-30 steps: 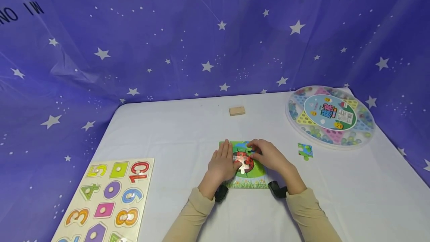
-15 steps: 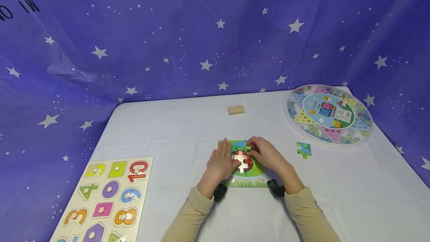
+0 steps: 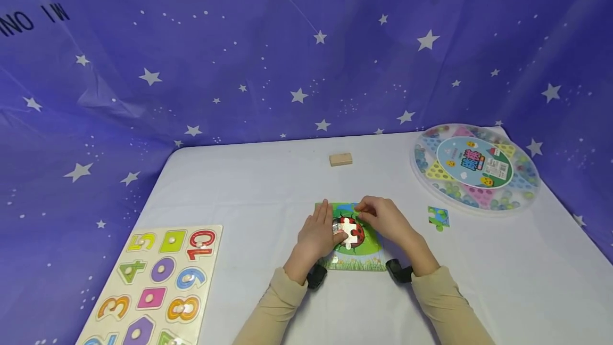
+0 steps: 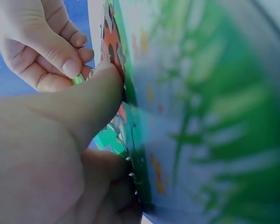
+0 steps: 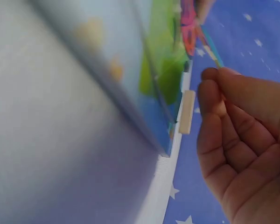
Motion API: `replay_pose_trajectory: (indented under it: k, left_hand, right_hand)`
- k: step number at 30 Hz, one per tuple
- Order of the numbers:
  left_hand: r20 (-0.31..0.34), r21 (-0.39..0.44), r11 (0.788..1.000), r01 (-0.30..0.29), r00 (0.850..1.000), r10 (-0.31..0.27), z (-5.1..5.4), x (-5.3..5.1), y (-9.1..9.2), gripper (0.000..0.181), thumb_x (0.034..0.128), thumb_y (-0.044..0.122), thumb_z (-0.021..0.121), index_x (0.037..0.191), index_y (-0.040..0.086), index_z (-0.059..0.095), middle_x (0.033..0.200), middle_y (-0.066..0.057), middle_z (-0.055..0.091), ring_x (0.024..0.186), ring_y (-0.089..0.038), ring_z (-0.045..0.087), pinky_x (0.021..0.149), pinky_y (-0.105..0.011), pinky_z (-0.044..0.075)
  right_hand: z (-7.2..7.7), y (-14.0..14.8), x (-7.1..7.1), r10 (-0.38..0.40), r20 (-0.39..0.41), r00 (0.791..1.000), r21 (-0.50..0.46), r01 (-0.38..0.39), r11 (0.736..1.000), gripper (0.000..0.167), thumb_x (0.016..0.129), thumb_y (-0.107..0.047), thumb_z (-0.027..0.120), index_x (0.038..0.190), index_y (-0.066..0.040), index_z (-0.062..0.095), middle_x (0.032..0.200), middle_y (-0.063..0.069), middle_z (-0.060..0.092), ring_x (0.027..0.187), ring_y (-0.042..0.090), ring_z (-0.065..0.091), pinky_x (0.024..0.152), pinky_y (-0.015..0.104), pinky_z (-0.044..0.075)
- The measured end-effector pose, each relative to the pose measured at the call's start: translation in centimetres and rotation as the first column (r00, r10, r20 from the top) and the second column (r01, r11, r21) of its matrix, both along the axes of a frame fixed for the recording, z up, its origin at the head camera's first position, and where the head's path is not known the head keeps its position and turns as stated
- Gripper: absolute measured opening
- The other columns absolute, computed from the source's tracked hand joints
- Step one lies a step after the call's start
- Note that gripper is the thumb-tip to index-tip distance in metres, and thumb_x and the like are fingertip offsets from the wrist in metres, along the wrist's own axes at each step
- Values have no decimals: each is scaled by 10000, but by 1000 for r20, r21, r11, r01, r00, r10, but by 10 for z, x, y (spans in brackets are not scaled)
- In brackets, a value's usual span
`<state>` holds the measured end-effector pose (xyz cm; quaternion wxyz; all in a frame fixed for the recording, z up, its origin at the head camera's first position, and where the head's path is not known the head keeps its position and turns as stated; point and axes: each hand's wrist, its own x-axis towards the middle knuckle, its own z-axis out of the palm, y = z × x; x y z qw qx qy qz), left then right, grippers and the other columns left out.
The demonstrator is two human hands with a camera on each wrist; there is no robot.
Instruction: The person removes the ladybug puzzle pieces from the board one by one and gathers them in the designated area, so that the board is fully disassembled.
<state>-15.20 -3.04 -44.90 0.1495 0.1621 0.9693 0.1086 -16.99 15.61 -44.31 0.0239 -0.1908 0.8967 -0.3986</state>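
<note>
You have the ladybird puzzle lying flat on the white worktop, right in front of you and between your two forearms. Your left hand rests over its left side with the fingers straight, the thumb reaching onto the ladybird; it holds nothing. Your right grip is narrow: thumb and fingertip pinch the held piece over the puzzle's upper right part (most of it is hidden by your fingers, so you cannot tell its full shape).

Judging by its look, the held piece should be very light, thin and stiff, probably card or thin board. Take it by opposite edges near a corner, leaving the knobs free, since those are the likeliest parts to bend or fray. The shine on the ladybird suggests a slick face, so a fingertip could skid if you push sideways; press straight down instead. The loose piece lies flat to the right, apart from the puzzle; its thin edge may be hard to lift, so get a nail under one side.
</note>
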Motion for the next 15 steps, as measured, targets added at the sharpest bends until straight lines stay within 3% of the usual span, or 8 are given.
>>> replay_pose_trajectory:
  k: [8, 15]
  left_hand:
    - [-37, 66, 997, -31, 999, 33, 0, -2, -1, 803, 852, 512, 523, 1437, 50, 224, 1492, -84, 160, 1349, -221, 158, 1045, -411, 222]
    - [-9, -15, 999, -30, 1000, 30, 3, 2, -1, 798, 873, 548, 447, 1458, 87, 162, 1507, -42, 108, 1359, -182, 117, 1060, -415, 178]
  right_hand:
    - [2, 5, -5, 63, 62, 996, -56, -59, 997, 60, 838, -32, 633, 890, -59, 649, 843, 25, 644, 739, 130, 600, 657, 278, 498]
    - [3, 5, -3, 69, 57, 996, -84, -64, 994, 65, 818, -20, 653, 871, -56, 668, 841, 27, 657, 741, 139, 611, 658, 277, 506]
